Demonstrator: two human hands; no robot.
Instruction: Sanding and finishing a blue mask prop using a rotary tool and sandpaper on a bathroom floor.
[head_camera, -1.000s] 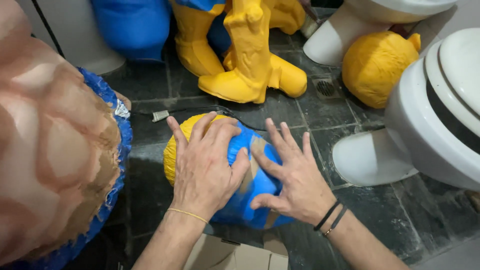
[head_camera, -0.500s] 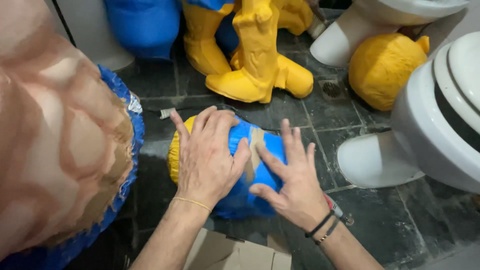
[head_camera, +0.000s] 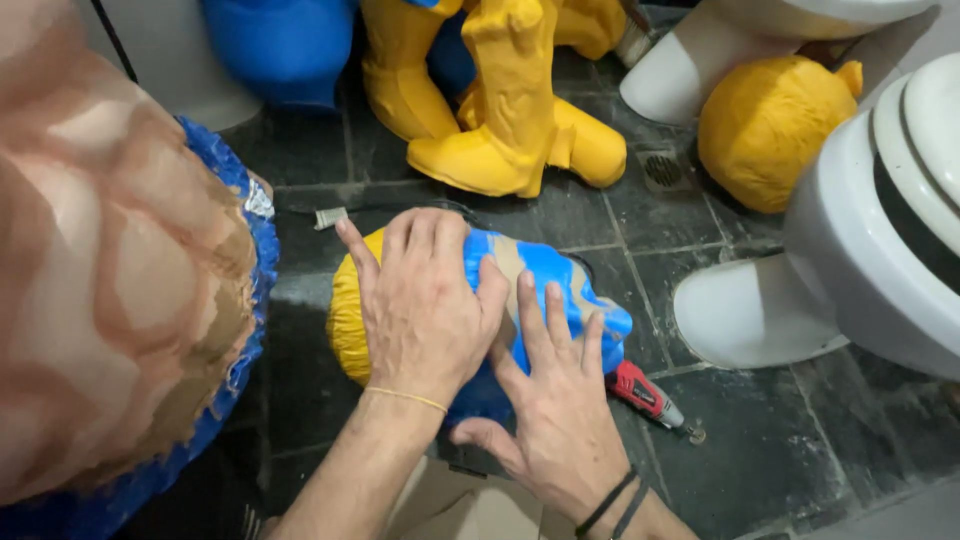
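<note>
Hands were laid flat on a rounded blue and yellow piece lying on the dark tiled floor, pretty much dead centre of the view. The left hand was spread wide over the top of the piece, palm down, fingers pointing toward 12 o'clock, nothing actually gripped, just pressed on. The right hand was placed just beside it at about 4 o'clock, fingers splayed open on the blue side, touching the left hand's edge; again no closed hold, only flat contact. A small red rotary tool was left on the floor at 3 o'clock of the right hand, close to the piece. At 12 o'clock of the piece, yellow figure legs were stood on the tiles, with a blue shape at 11 o'clock. A yellow rounded lump was seen at 2 o'clock, and a white toilet at 3 o'clock. A big tan muscled torso with a blue fringe was filling the 9 o'clock side.
</note>
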